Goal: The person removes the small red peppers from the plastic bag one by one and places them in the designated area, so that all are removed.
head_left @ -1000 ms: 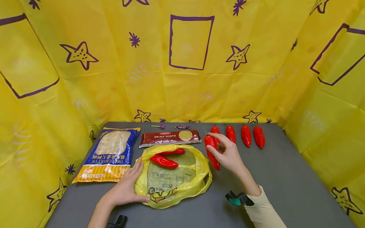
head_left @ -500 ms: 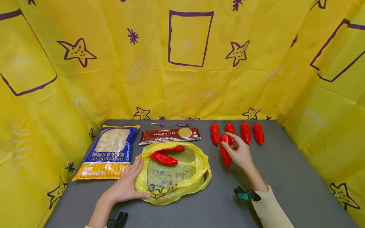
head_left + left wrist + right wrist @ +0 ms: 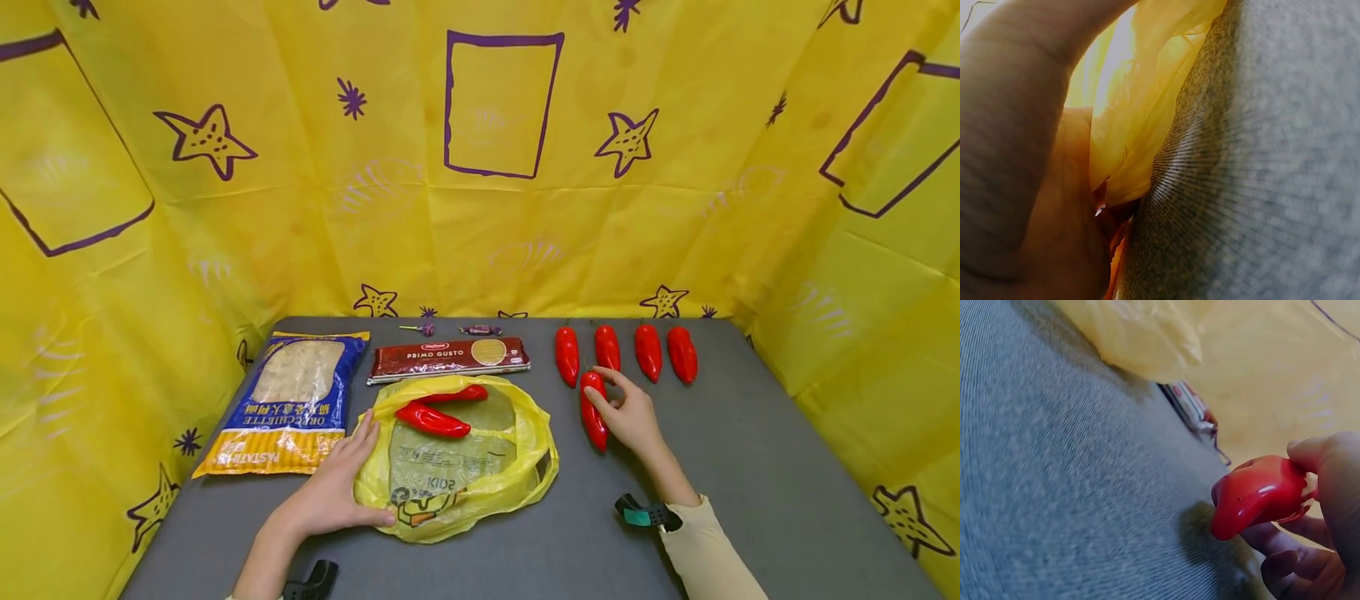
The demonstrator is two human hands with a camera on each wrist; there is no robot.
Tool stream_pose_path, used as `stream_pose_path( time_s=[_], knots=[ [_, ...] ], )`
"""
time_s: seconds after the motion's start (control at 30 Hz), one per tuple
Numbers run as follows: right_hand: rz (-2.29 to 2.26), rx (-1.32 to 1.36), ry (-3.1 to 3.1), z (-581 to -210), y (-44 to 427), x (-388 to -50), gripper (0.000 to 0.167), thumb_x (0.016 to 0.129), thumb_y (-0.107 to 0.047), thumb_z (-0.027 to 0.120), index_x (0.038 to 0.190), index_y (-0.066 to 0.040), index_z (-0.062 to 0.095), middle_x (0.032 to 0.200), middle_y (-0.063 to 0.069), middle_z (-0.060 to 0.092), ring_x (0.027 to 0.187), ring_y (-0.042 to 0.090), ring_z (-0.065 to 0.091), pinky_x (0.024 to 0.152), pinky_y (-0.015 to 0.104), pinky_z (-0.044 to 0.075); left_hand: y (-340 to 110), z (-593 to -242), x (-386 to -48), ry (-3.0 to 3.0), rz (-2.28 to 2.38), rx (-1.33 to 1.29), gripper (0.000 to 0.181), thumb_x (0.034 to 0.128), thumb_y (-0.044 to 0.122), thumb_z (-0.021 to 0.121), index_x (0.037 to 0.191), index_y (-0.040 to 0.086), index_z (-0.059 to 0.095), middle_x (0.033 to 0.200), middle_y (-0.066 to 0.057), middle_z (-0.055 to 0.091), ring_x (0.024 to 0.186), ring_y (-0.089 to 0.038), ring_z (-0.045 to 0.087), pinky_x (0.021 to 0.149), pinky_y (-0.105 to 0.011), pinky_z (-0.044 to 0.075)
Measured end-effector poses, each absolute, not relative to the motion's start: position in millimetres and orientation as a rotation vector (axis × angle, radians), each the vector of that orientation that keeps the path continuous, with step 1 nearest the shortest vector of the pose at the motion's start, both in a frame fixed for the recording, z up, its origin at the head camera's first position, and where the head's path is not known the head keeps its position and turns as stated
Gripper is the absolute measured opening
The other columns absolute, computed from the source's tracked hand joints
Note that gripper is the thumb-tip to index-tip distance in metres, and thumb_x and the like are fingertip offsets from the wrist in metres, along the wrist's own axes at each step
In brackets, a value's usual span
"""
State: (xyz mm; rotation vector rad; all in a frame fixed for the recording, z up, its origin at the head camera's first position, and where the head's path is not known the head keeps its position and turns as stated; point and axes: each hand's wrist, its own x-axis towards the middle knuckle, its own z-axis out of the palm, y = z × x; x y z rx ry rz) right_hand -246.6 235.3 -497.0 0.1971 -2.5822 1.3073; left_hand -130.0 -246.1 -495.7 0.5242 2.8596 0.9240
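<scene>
My right hand (image 3: 630, 421) pinches a red chili pepper (image 3: 593, 412) between thumb and fingers, in front of a row of several more red peppers (image 3: 567, 357). In the right wrist view this pepper (image 3: 1257, 495) hangs just over the grey cloth, its shadow beneath. My left hand (image 3: 333, 487) rests against the left side of a yellow plastic bag (image 3: 536, 433), thumb at the front, fingers fairly straight. Two red peppers (image 3: 433, 418) lie inside the bag's opening. Close up, the left wrist view shows the bag's wall (image 3: 1141, 106) beside the palm.
Behind the bag lies a dark red pasta packet (image 3: 450, 358), with a lollipop (image 3: 426, 330) and a wrapped candy (image 3: 480, 330) beyond it. A blue and yellow orecchiette bag (image 3: 288, 404) lies at left. Yellow printed cloth (image 3: 480, 242) walls in the grey table (image 3: 750, 483).
The right hand has carried its pepper to the right, away from the bag, then slightly nearer and lower. My left hand stays at the bag.
</scene>
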Motion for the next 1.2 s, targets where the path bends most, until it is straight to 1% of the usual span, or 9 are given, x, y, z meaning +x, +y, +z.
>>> stream_pose_path(
  time_s=[0.2, 0.43, 0.57, 0.7, 0.93, 1.0, 1.1, 1.17, 1.2],
  knots=[
    [1.328, 0.214, -2.584, -508, 239, -250, 0.045, 0.097, -0.027, 0.079, 0.138, -0.011, 0.069, 0.126, 0.02, 0.072, 0.044, 0.01, 0.044, 0.048, 0.024, 0.041, -246, -496, -130, 2.863, 0.927, 0.535, 0.138, 0.0689, 0.07, 0.09, 0.167, -0.001, 0.023, 0.178, -0.017, 0.006, 0.15, -0.05, 0.03, 0.113, -0.076, 0.034],
    [1.265, 0.225, -2.567, -516, 240, -251, 0.043, 0.097, -0.026, 0.08, 0.135, -0.008, 0.071, 0.114, 0.017, 0.074, 0.048, 0.01, 0.045, 0.05, 0.025, 0.042, -246, -495, -132, 2.861, 0.917, 0.528, 0.139, 0.0683, 0.072, 0.089, 0.167, 0.0, 0.023, 0.179, -0.016, 0.005, 0.15, -0.049, 0.031, 0.114, -0.074, 0.035],
    [1.224, 0.236, -2.567, -519, 241, -251, 0.042, 0.096, -0.027, 0.079, 0.133, -0.008, 0.072, 0.112, 0.018, 0.075, 0.043, 0.008, 0.037, 0.046, 0.026, 0.037, -246, -495, -131, 2.855, 0.921, 0.518, 0.139, 0.0684, 0.073, 0.088, 0.168, 0.001, 0.022, 0.179, -0.015, 0.004, 0.152, -0.051, 0.028, 0.115, -0.075, 0.033],
    [1.187, 0.212, -2.571, -522, 242, -253, 0.041, 0.097, -0.028, 0.078, 0.133, -0.009, 0.072, 0.112, 0.018, 0.075, 0.042, 0.007, 0.033, 0.045, 0.026, 0.034, -246, -496, -130, 2.862, 0.913, 0.516, 0.139, 0.0684, 0.073, 0.088, 0.168, 0.001, 0.022, 0.179, -0.015, 0.004, 0.151, -0.05, 0.029, 0.114, -0.075, 0.034],
    [1.181, 0.169, -2.537, -522, 244, -254, 0.044, 0.098, -0.027, 0.077, 0.135, -0.004, 0.071, 0.106, 0.016, 0.071, 0.045, 0.006, 0.039, 0.049, 0.025, 0.037, -246, -498, -129, 2.872, 0.917, 0.527, 0.139, 0.0684, 0.072, 0.089, 0.167, 0.0, 0.024, 0.179, -0.015, 0.005, 0.149, -0.048, 0.032, 0.114, -0.073, 0.036],
    [1.193, 0.17, -2.533, -522, 244, -253, 0.045, 0.098, -0.028, 0.078, 0.135, -0.004, 0.07, 0.099, 0.017, 0.07, 0.047, 0.006, 0.04, 0.049, 0.024, 0.037, -246, -497, -129, 2.873, 0.918, 0.526, 0.139, 0.0681, 0.072, 0.089, 0.167, 0.0, 0.024, 0.179, -0.015, 0.005, 0.149, -0.047, 0.033, 0.114, -0.073, 0.036],
    [1.199, 0.18, -2.526, -522, 245, -252, 0.048, 0.095, -0.028, 0.081, 0.135, -0.005, 0.07, 0.095, 0.015, 0.068, 0.049, 0.006, 0.043, 0.048, 0.024, 0.037, -246, -497, -129, 2.876, 0.914, 0.525, 0.139, 0.0677, 0.073, 0.089, 0.167, -0.001, 0.024, 0.179, -0.016, 0.006, 0.148, -0.047, 0.033, 0.114, -0.073, 0.036],
    [1.194, 0.2, -2.516, -522, 246, -252, 0.049, 0.092, -0.027, 0.083, 0.135, -0.005, 0.071, 0.094, 0.015, 0.067, 0.052, 0.005, 0.045, 0.05, 0.023, 0.039, -246, -497, -129, 2.875, 0.912, 0.526, 0.139, 0.0677, 0.073, 0.088, 0.167, 0.0, 0.024, 0.178, -0.016, 0.006, 0.148, -0.047, 0.033, 0.114, -0.073, 0.036],
    [1.185, 0.213, -2.51, -523, 246, -251, 0.049, 0.092, -0.026, 0.084, 0.134, -0.005, 0.071, 0.1, 0.014, 0.068, 0.054, 0.005, 0.047, 0.051, 0.023, 0.04, -246, -497, -129, 2.874, 0.91, 0.527, 0.139, 0.0678, 0.073, 0.088, 0.167, 0.0, 0.024, 0.178, -0.016, 0.006, 0.149, -0.047, 0.033, 0.114, -0.072, 0.037]
  ],
)
